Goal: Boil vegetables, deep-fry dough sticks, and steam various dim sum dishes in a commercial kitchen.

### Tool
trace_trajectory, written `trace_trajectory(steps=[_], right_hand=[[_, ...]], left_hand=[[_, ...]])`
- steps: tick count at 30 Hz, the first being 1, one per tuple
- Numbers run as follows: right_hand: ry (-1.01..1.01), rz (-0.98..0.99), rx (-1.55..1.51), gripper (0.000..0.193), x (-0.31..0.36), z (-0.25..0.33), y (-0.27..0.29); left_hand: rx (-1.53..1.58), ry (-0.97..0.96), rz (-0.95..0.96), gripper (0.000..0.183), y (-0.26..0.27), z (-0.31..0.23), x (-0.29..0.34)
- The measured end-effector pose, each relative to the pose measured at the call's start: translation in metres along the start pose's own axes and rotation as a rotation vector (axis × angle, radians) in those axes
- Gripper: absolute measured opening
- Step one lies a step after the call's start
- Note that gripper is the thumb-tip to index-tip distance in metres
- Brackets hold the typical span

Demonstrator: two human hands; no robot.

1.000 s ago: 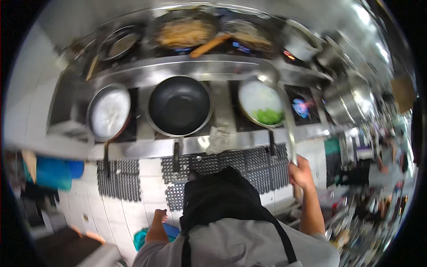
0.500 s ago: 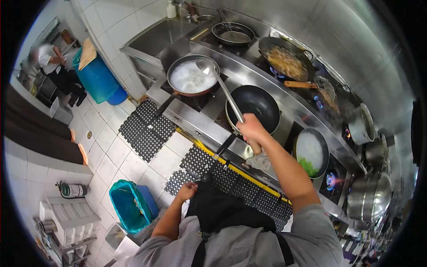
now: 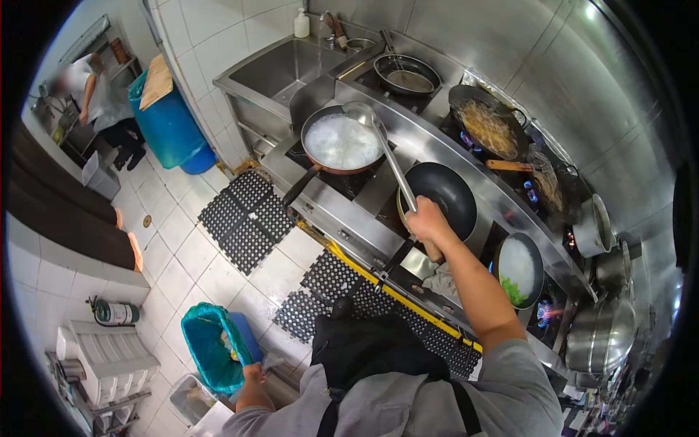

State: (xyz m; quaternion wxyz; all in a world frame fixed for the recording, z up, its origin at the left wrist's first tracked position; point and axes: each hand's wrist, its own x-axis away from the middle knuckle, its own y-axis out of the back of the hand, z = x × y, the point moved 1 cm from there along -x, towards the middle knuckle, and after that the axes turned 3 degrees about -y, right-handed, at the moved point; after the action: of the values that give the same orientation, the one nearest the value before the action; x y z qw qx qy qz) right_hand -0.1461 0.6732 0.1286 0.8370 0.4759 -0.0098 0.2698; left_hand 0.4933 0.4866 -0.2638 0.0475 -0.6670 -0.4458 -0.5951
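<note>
Gripping with the right hand (image 3: 428,221), curled closed, the handle of a long silver steel ladle with a round bowl (image 3: 395,164). Crossing with it the left edge of a round black pan (image 3: 449,192), the landmark here. Resting or hovering, cannot tell which, with the ladle's bowl at the rim of a reddish-brown pan (image 3: 333,170) of frothy white liquid (image 3: 339,143), up and left of the black pan. Reaching with the left hand (image 3: 253,373), far below and left of the black pan, beside a blue bin with a teal plastic liner (image 3: 198,315); cannot tell whether with fingers wide or closed. Right of and below the black pan, a dark pan (image 3: 538,280) of white liquid and bright green leaves (image 3: 515,293). Above and right of it, a dark metal wok (image 3: 502,108) of browned food.
</note>
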Motion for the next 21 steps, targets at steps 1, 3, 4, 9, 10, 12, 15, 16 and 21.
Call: trace_trajectory(steps=[1, 3, 4, 9, 10, 12, 15, 16, 21], right_hand=[[-0.011, -0.012, -0.005, 0.025, 0.002, -0.002, -0.001], [-0.041, 0.043, -0.156, 0.024, 0.004, -0.001, -0.007], [-0.032, 0.025, -0.127, 0.023, 0.005, -0.009, -0.015], [-0.042, 0.025, -0.27, 0.018, 0.009, -0.014, -0.033], [-0.085, 0.067, -0.413, 0.013, 0.017, -0.01, -0.03], [-0.11, 0.126, -0.629, 0.01, 0.027, -0.021, -0.007], [-0.151, 0.26, -1.161, 0.008, 0.064, -0.041, 0.027], [-0.142, 0.23, -1.232, 0.008, 0.084, -0.062, 0.04], [-0.289, -0.065, -1.05, 0.006, 0.218, -0.167, 0.084]], left_hand=[[0.051, 0.011, 0.023, 0.022, -0.008, -0.019, -0.011], [0.098, 0.028, 0.026, 0.024, -0.019, -0.046, -0.039], [-0.275, -0.508, 0.472, 0.027, -0.03, -0.093, -0.045], [0.074, -0.587, 0.32, 0.03, -0.113, -0.206, -0.033], [0.078, -0.612, 0.327, 0.029, -0.126, -0.224, -0.019], [0.072, -0.65, 0.38, 0.028, -0.149, -0.251, 0.009], [-0.109, -0.76, 0.42, 0.026, -0.163, -0.246, 0.02], [-0.062, -0.725, 0.425, 0.024, -0.168, -0.242, 0.026], [-0.08, -0.38, 0.514, 0.025, -0.136, -0.149, 0.006]])
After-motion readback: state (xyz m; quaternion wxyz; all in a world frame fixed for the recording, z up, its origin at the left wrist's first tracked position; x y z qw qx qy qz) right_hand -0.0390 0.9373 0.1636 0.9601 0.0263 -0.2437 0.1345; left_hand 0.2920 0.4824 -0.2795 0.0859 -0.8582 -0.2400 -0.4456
